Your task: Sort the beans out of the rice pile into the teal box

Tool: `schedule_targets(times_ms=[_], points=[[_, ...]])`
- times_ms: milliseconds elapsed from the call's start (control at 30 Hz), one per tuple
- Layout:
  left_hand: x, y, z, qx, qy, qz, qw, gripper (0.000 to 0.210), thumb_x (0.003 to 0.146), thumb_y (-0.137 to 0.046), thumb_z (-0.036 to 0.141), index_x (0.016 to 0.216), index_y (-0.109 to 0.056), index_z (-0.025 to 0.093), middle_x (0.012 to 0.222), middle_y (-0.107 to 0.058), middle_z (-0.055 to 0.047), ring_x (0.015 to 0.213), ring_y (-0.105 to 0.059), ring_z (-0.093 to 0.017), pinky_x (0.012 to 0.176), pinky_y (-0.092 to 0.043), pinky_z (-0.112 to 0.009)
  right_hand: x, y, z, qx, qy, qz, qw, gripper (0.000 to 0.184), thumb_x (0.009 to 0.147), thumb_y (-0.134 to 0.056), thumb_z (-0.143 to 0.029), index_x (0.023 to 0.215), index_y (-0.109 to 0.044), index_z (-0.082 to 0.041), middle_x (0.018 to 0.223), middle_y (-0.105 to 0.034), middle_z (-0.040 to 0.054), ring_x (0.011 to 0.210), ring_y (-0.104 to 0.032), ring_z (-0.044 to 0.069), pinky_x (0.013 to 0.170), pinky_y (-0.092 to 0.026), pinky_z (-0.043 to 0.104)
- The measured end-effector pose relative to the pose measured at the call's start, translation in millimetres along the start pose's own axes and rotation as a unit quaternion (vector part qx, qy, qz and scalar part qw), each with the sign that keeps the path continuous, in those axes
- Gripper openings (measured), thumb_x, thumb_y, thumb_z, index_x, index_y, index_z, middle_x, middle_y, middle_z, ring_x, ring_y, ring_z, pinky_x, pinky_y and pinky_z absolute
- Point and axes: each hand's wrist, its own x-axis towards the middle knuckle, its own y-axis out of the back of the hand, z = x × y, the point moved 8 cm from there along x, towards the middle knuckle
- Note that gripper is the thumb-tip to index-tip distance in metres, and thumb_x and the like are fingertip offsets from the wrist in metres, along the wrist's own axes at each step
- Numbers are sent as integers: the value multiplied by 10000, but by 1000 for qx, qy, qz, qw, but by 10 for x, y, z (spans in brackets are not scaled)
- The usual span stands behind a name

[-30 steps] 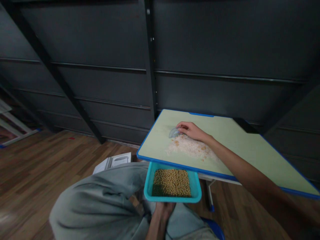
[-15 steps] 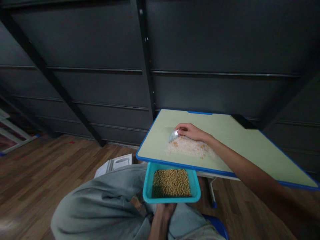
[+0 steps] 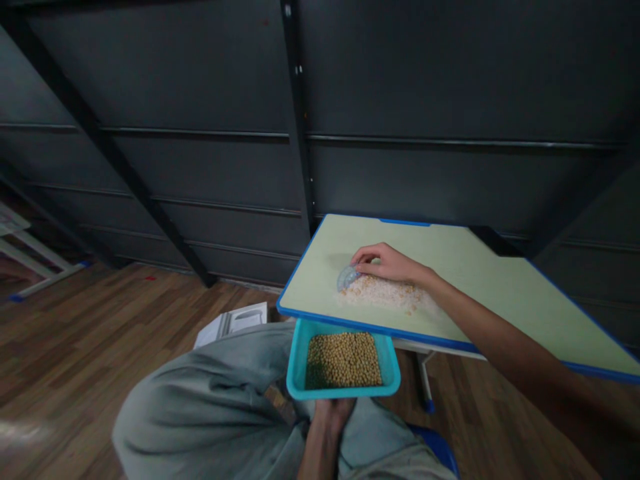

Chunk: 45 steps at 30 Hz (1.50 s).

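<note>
Right hand (image 3: pixel 387 261) at a pale heap of grains (image 3: pixel 385 293) with a clear half-round piece (image 3: pixel 347 277) – left hand (image 3: pixel 334 408) under a tray of beans
The right thumb and fingers pinch the clear half-round piece, much like a protractor, at the left end of the pale heap of grains, which lies near the front edge of the light green tabletop (image 3: pixel 500 293) with a few yellowish bits scattered through it; the turquoise tray (image 3: pixel 345 393) sits below that blue-rimmed edge, its far side partly covered by it, and holds a layer of round tan beans (image 3: pixel 345 360); the left hand is beneath the tray at its near side, above the grey trousers (image 3: pixel 200 400) – its fingers are hidden, so I cannot tell how they grip
</note>
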Motion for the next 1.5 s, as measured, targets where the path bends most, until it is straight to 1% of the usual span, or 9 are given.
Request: schedule_targets(times_ms=[133,267,400,600,767,833,1033,1300,1500], points=[[-64,-40,48,41,-21,37,998,318,899,-439,338,1129,-656,304,1146,-701,-53,1065,-646,-254,931,-503,-543,-8,1,-69,1,5,0,1000,164,846,-619,-259,958,-685,-161,917,-707,63,828,-647,156,769,-497,296],[-129,-101,52,39,-22,49,998,313,897,-447,323,1121,-664,298,1120,-712,-55,1023,-664,-249,911,-519,-528,-15,-33,-119,7,-2,-20,1000,161,840,-615,-255,946,-688,-157,881,-709,58,784,-650,149,737,-498,285],[-114,-73,48,18,-23,47,999,330,904,-419,309,1125,-664,319,1109,-719,-53,981,-681,-246,867,-544,-507,-18,-41,-142,11,-13,-27,999,161,832,-612,-254,937,-691,-160,843,-711,50,756,-651,150,720,-498,287],[-84,-112,33,11,-8,12,1000,321,897,-433,329,1099,-680,298,1081,-729,-55,988,-678,-256,902,-522,-519,-5,4,-139,-6,-4,40,999,165,817,-620,-239,945,-696,-167,862,-715,50,764,-653,147,725,-500,283],[-145,-235,21,35,-4,-10,999,296,876,-476,342,1062,-696,273,1086,-727,-64,1042,-655,-282,964,-466,-565,-9,-121,-146,-14,-1,84,996,175,831,-609,-248,963,-697,-174,854,-719,44,763,-657,141,721,-505,275],[-153,-225,45,45,-22,-1,999,285,866,-492,335,1051,-699,271,1099,-722,-69,1049,-651,-291,958,-465,-576,-15,-186,-181,-26,4,92,995,171,829,-613,-251,957,-701,-179,860,-722,40,760,-657,138,723,-507,275],[-108,-121,34,37,-16,16,999,292,866,-498,345,1071,-691,270,1101,-721,-69,1057,-650,-280,944,-491,-532,-45,-295,-287,-66,7,95,993,170,827,-611,-251,950,-715,-195,817,-729,26,709,-659,135,690,-512,270],[-139,-35,40,36,-15,69,997,373,929,-355,302,1003,-717,250,873,-754,-58,840,-705,-246,818,-554,-497,-54,-336,-331,-87,10,87,992,183,829,-604,-257,959,-722,-205,842,-738,31,731,-668,149,703,-513,286],[-174,-175,-1,50,14,21,998,352,901,-390,214,1102,-679,236,990,-739,-81,840,-700,-228,755,-570,-424,-56,-351,-398,-131,41,102,985,160,822,-612,-244,940,-719,-228,833,-737,13,769,-666,156,805,-474,320]])
